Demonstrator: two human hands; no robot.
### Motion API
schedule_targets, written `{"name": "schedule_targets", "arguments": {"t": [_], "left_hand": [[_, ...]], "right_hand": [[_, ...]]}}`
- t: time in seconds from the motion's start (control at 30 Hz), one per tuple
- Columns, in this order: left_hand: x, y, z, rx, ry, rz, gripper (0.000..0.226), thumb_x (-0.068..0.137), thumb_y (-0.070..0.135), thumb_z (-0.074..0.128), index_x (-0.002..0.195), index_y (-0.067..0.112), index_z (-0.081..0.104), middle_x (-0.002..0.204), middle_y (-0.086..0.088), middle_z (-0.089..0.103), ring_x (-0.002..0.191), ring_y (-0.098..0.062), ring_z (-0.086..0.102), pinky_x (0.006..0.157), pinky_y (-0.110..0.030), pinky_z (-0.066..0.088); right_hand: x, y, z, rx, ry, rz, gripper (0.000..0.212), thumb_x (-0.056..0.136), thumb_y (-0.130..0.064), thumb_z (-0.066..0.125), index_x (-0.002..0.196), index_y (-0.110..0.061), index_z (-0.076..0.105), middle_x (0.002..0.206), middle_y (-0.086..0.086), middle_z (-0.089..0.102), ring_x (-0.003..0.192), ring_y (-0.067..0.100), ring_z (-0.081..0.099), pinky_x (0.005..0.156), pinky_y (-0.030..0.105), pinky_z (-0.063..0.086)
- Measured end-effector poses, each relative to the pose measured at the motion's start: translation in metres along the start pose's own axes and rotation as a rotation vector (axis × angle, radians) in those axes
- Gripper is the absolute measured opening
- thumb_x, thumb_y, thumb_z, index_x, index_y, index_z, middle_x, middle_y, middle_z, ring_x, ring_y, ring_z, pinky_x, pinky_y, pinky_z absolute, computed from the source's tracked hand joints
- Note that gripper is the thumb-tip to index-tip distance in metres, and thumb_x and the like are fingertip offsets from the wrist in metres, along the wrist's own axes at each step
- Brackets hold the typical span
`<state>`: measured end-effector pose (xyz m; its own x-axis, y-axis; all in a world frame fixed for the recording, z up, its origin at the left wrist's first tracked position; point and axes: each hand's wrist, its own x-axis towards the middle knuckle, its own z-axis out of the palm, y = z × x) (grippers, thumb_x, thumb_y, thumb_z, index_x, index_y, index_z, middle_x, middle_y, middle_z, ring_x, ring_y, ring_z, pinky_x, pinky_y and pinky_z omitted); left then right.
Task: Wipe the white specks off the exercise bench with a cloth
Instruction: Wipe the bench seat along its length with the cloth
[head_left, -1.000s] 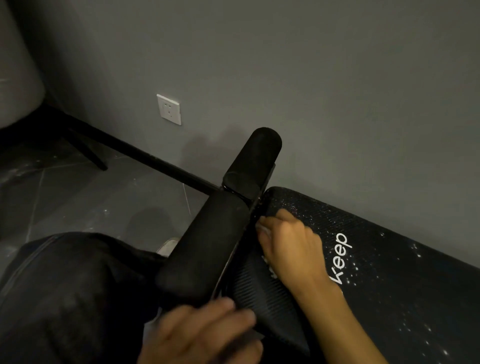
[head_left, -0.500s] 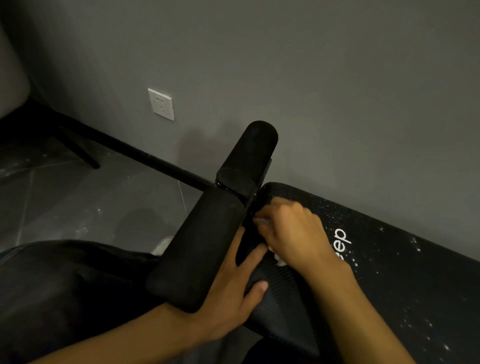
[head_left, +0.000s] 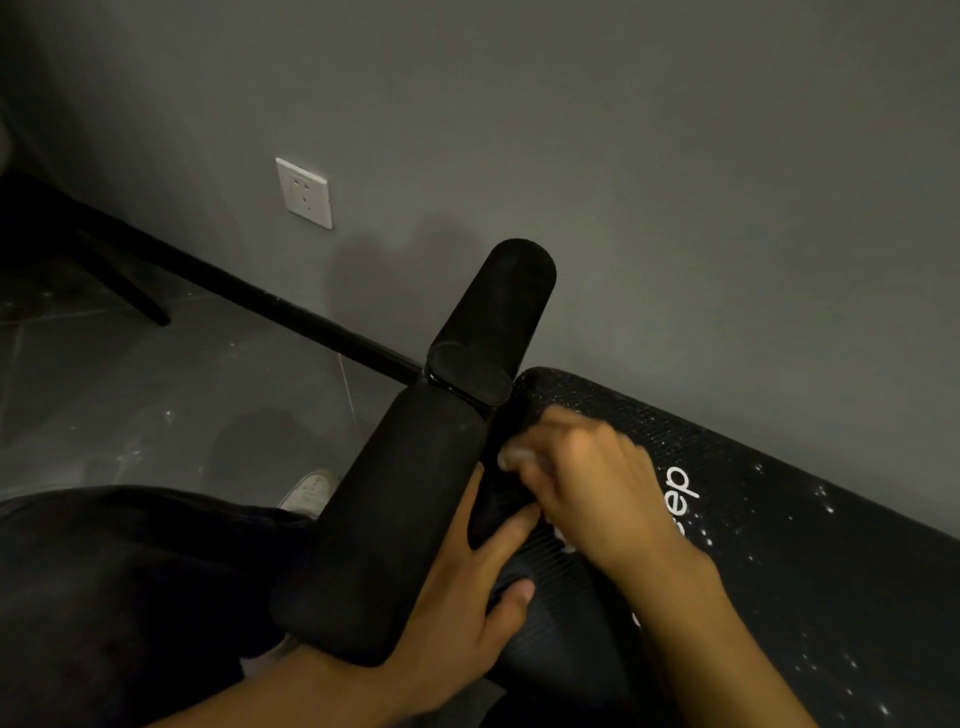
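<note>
Gripping cloth (head_left: 563, 544) w/ R hand (head_left: 587, 483), fingers curled, blurred, at end of bench (head_left: 779, 571) just beside foam roller (head_left: 395, 519). Pressing L hand (head_left: 467, 613) flat there, fingers straight. White specks (head_left: 821, 491) further along

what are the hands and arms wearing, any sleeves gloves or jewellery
The left forearm and right forearm are bare, with no sleeves in view. The left hand and right hand wear no gloves. No ring, watch or bracelet shows, though the right hand is motion-blurred.
</note>
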<state>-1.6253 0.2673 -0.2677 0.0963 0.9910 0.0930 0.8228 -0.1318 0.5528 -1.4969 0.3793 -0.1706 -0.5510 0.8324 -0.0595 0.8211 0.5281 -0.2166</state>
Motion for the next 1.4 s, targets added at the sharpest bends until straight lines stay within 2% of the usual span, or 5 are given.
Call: {"name": "schedule_targets", "arguments": {"t": [0.27, 0.57, 0.97, 1.13, 1.4], "left_hand": [[0.004, 0.004, -0.004, -0.162, 0.0, -0.02, 0.064, 0.087, 0.057, 0.047, 0.147, 0.053, 0.023, 0.165, 0.018, -0.016, 0.156, -0.021, 0.01, 0.121, -0.054, 0.027], [0.018, 0.025, -0.021, -0.198, -0.057, -0.05, 0.065, 0.092, 0.049, 0.042, 0.155, 0.038, 0.032, 0.168, -0.006, -0.005, 0.146, -0.001, -0.014, 0.106, -0.002, -0.018], [0.017, 0.025, -0.02, -0.215, -0.019, -0.035, 0.065, 0.092, 0.049, 0.045, 0.155, 0.041, 0.03, 0.168, -0.004, -0.007, 0.15, -0.007, -0.011, 0.107, -0.002, -0.016], [0.016, 0.02, -0.015, -0.212, -0.017, -0.048, 0.067, 0.088, 0.057, 0.038, 0.153, 0.044, 0.032, 0.167, 0.007, -0.012, 0.155, -0.012, -0.012, 0.128, -0.035, 0.01], [0.017, 0.03, -0.021, -0.233, 0.006, 0.011, 0.064, 0.096, 0.044, 0.049, 0.157, 0.034, 0.031, 0.169, -0.01, -0.007, 0.147, -0.005, -0.016, 0.101, 0.002, -0.019]], "right_hand": [[0.001, -0.006, 0.007, 0.012, 0.024, 0.045, 0.024, 0.101, -0.041, 0.051, 0.12, -0.038, 0.065, 0.109, -0.016, 0.056, 0.094, 0.015, 0.064, 0.07, 0.031, 0.048], [0.062, 0.012, 0.009, -0.037, 0.144, 0.241, 0.024, 0.103, -0.03, 0.049, 0.113, -0.018, 0.068, 0.114, 0.004, 0.06, 0.099, 0.032, 0.065, 0.071, 0.037, 0.046], [0.063, 0.006, 0.01, -0.083, 0.075, 0.171, 0.024, 0.101, -0.036, 0.05, 0.106, -0.018, 0.064, 0.106, 0.002, 0.063, 0.095, 0.029, 0.066, 0.065, 0.035, 0.041], [-0.005, 0.001, -0.003, 0.042, -0.014, 0.131, 0.02, 0.1, -0.042, 0.053, 0.11, -0.038, 0.069, 0.105, -0.015, 0.059, 0.093, 0.013, 0.063, 0.076, 0.036, 0.053], [0.029, 0.018, 0.003, -0.03, 0.153, 0.332, 0.024, 0.101, -0.04, 0.055, 0.112, -0.022, 0.067, 0.113, 0.001, 0.066, 0.098, 0.027, 0.068, 0.08, 0.044, 0.056]]}}
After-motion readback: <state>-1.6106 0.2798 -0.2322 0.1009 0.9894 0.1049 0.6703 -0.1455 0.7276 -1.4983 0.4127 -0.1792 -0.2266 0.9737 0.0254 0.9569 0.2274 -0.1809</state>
